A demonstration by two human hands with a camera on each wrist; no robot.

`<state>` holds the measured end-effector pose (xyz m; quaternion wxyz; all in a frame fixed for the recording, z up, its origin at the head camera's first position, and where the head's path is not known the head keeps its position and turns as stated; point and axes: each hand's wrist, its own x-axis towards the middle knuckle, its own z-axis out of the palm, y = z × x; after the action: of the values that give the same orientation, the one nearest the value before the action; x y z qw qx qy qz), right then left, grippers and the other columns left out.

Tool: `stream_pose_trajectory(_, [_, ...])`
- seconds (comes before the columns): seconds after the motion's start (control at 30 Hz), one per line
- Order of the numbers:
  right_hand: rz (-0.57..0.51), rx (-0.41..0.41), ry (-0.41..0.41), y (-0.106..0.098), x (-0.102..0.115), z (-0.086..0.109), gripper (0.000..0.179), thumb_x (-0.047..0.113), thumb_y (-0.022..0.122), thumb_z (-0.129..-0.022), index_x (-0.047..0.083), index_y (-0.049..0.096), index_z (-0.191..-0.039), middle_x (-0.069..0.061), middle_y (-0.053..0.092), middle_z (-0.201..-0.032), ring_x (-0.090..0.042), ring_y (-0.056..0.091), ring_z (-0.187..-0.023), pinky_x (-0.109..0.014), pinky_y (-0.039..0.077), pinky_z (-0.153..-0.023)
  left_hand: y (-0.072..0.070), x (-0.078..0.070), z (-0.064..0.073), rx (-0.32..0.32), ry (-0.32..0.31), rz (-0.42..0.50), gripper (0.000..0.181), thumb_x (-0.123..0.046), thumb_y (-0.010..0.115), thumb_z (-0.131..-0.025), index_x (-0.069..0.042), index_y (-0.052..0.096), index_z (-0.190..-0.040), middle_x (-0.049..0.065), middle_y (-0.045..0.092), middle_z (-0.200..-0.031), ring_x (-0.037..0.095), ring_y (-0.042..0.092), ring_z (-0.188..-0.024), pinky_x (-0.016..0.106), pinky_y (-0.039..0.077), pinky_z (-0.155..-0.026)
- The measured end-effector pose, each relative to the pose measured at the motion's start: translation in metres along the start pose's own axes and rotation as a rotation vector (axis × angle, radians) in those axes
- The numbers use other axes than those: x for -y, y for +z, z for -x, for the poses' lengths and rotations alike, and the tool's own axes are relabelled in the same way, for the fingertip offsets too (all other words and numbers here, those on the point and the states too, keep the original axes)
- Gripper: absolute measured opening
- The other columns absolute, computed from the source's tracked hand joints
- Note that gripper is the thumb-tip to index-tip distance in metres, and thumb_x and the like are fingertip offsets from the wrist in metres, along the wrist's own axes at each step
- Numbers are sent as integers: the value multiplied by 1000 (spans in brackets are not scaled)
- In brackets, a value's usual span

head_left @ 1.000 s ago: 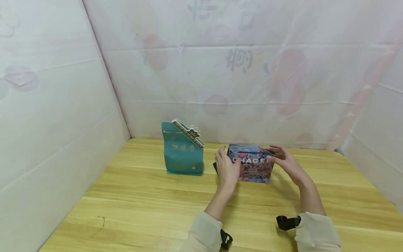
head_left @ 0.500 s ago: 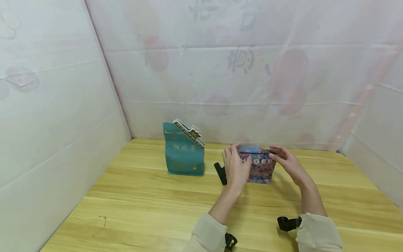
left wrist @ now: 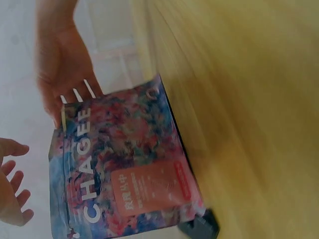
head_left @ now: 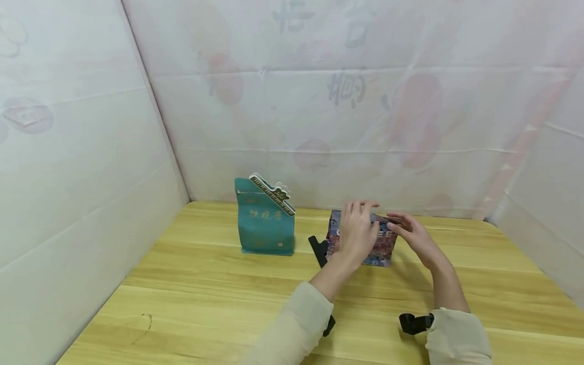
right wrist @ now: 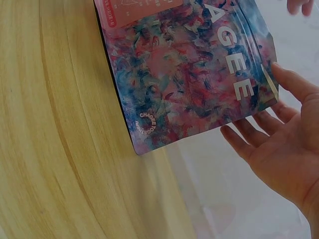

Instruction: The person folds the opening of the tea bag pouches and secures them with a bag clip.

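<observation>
A zip-top pouch (head_left: 383, 251) with a blotchy pink and blue print and white CHAGEE lettering stands upright on the wooden table. My right hand (head_left: 415, 241) pinches its top right corner, thumb in front and fingers behind, as the right wrist view shows. The left hand (head_left: 358, 230) overlaps the pouch in the head view. In the left wrist view that left hand (left wrist: 10, 186) is off the pouch's top edge, its fingers loosely spread. At the pouch's left base lies a black clip-like piece (head_left: 319, 251), partly hidden behind the pouch and my arm.
Left of the pouch stands a teal bag (head_left: 264, 228), a patterned cream-and-dark clip (head_left: 274, 193) slanting across its top right corner. White printed cloth (head_left: 274, 116) hangs behind and along both sides of the table (head_left: 205, 294). A black mount (head_left: 415, 323) sits at my right cuff.
My left hand has slid rightward from the pouch's left edge to over its top middle, uncovering that edge and the black piece. The right hand keeps its place at the right corner.
</observation>
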<state>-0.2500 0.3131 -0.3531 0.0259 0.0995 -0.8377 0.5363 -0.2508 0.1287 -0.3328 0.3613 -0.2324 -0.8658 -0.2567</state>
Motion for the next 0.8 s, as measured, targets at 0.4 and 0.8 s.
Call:
stream_pose_trajectory(0.4, [-2,7,-13,0,-3,-1,60,34,49,-96,-2,30,-139,-22,31,-138,-36,28,-124,-56,22,-99,15,-1,-18,333,138,-322,34,-42,58,-89,-28,57,-120,-9,52,-117,10,44,-112,25,26,-99])
stream_pose_trajectory(0.8, [6,18,0,0,-1,0,59,35,46,-97,-3,31,-139,-23,31,-138,-37,28,-125,-57,20,-99,22,2,-23,389,115,-341,20,-36,56,-92,-30,63,-109,-14,62,-100,4,55,-95,23,37,-89])
